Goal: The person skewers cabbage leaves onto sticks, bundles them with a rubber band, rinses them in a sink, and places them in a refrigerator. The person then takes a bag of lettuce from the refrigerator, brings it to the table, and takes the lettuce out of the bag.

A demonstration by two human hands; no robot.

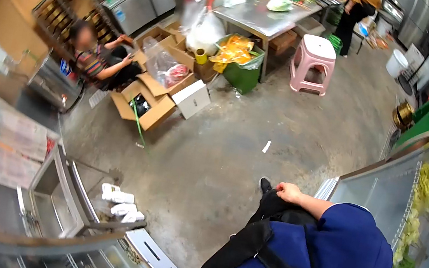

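My right hand (289,192) is in front of my body at the end of a blue sleeve, beside the black cloth (272,205) over my leg. Its fingers curl inward; whatever they hold, if anything, is hidden. My left hand is out of the picture, with only a small patch of bare skin showing at the bottom edge. A black shoe (265,185) shows just past the right hand. To the right, a glass-fronted cabinet (372,189) has leafy vegetables (414,224) along its rack.
Someone sits by open cardboard boxes (160,111) at left; another person stands at the back. A pink stool (313,65), a green bin (242,76) and a steel table (264,20) stand ahead. White bottles (123,204) lie on the floor near an open cabinet (52,203).
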